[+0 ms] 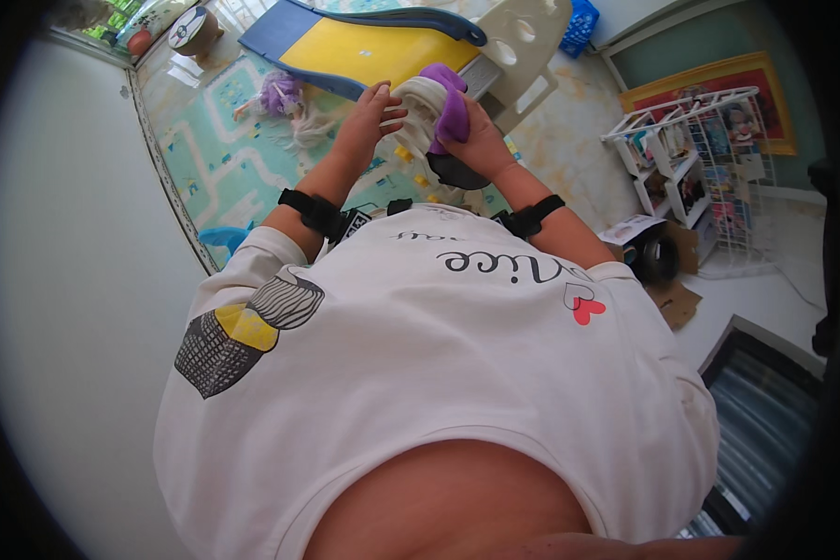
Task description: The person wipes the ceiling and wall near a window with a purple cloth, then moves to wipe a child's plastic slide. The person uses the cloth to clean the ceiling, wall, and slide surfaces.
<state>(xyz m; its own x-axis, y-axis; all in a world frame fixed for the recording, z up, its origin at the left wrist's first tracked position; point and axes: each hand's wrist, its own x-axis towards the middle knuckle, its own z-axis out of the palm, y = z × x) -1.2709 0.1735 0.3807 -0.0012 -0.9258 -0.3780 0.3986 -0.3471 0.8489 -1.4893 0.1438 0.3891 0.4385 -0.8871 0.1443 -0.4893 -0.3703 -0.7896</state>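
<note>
My right hand (pixel 481 138) grips a purple cloth (pixel 452 112), which is bunched against a round, ridged white plastic piece (pixel 420 98). Below that hand hangs a dark grey part (pixel 456 172); whether it belongs to the cloth or to the white piece is unclear. On the other side of the white piece is my left hand (pixel 376 115), its fingers apart and the tips close to the rim. Whether those tips touch it is hard to see.
A yellow and blue slide (pixel 381 45) stands beyond my hands. A purple-haired doll (pixel 280 94) lies on the patterned play mat (pixel 217 161). Small yellow pieces (pixel 404 153) are beneath my hands. On the right are a white wire rack (pixel 724 161) and an open cardboard box (pixel 682 245).
</note>
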